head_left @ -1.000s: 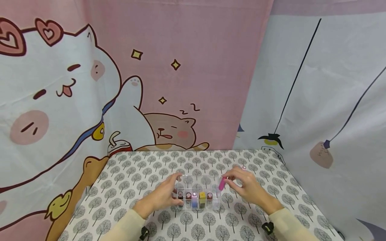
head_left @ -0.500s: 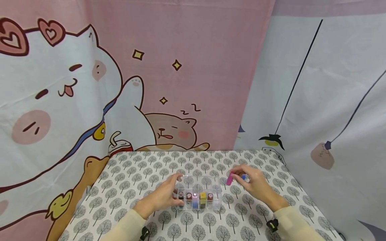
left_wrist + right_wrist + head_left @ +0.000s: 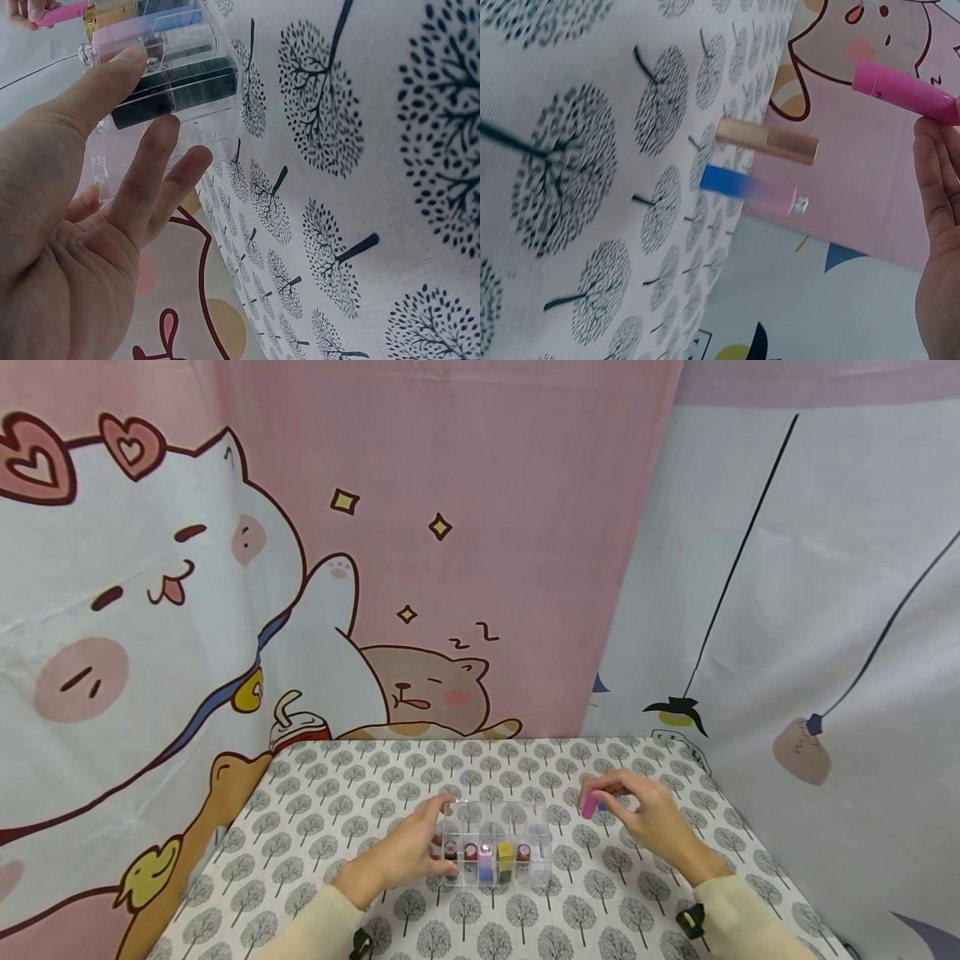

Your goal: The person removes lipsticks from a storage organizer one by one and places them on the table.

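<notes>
A clear divided organizer (image 3: 538, 870) stands on the table, its left end held between the thumb and fingers of my left hand (image 3: 401, 853). Several lipstick tubes stand in its front row, among them a pink-and-blue tube (image 3: 486, 862), a yellow-topped one (image 3: 504, 860) and a black one (image 3: 180, 91) beside my left fingers. To the right of the organizer, my right hand (image 3: 647, 814) pinches a bright pink lipstick tube (image 3: 904, 91), tilted, above the cloth. Part of the tube is hidden by the fingers.
Near my right hand, a gold lipstick tube (image 3: 766, 140) and another blue-and-pink tube (image 3: 750, 189) stand upright on the tree-print tablecloth (image 3: 420, 910). A cartoon-print curtain (image 3: 525, 568) hangs behind the table and along its sides.
My right hand has moved right, away from the organizer's right end, carrying the pink lipstick tube. My left hand has stayed at the organizer's left end.
</notes>
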